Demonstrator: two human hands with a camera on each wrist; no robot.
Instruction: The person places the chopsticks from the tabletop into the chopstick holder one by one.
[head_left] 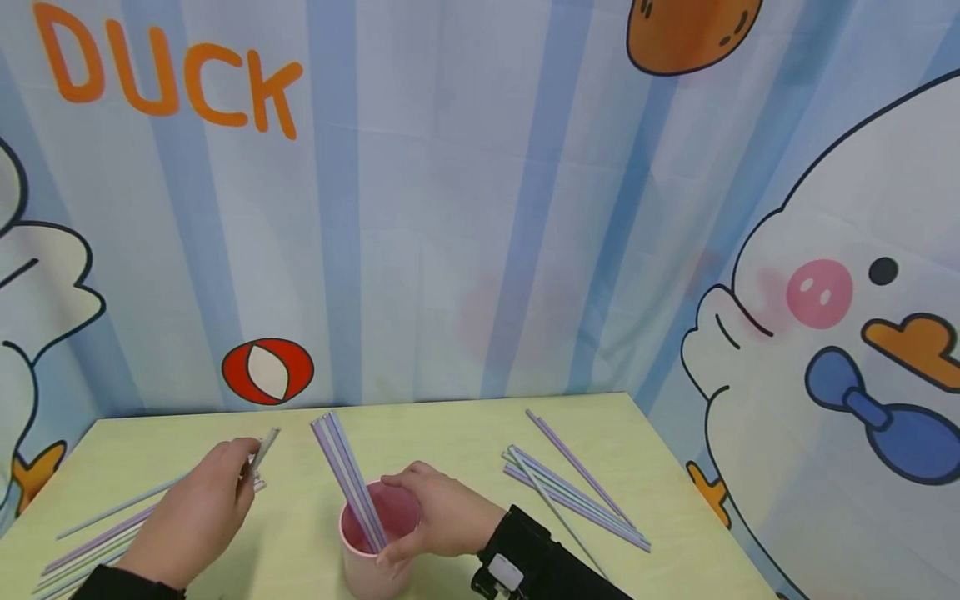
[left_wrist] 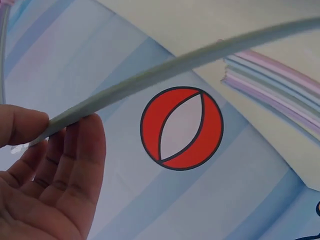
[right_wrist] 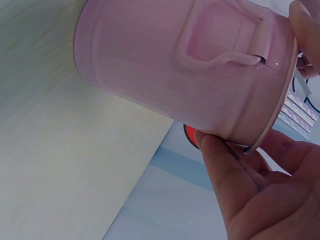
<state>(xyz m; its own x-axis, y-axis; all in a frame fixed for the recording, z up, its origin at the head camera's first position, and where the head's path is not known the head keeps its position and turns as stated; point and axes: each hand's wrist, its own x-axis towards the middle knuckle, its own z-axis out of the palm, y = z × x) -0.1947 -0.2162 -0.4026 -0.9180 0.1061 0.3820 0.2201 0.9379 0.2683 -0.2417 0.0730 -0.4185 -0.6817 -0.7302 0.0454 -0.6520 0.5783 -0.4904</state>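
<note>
My left hand [head_left: 206, 508] pinches a thin grey-green stick [left_wrist: 170, 65] between thumb and fingertips, above the left side of the table. Beneath that hand lies a bundle of pastel sticks [head_left: 97, 546]. My right hand [head_left: 446, 512] grips the rim of a pink metal pail [head_left: 367, 571] standing upright, with fingers and thumb spread around its edge. The pail's side handle [right_wrist: 220, 61] shows in the right wrist view. Several lilac and pale sticks [head_left: 345, 467] stand in the pail, leaning left. Their lower ends are partly hidden inside it.
On the right lies a loose group of pastel sticks [head_left: 573, 496], some crossing one another. A pale yellow tabletop [head_left: 457, 433] carries everything. Behind it hangs a striped blue curtain [head_left: 450, 208] printed with ducks and the word DUCK.
</note>
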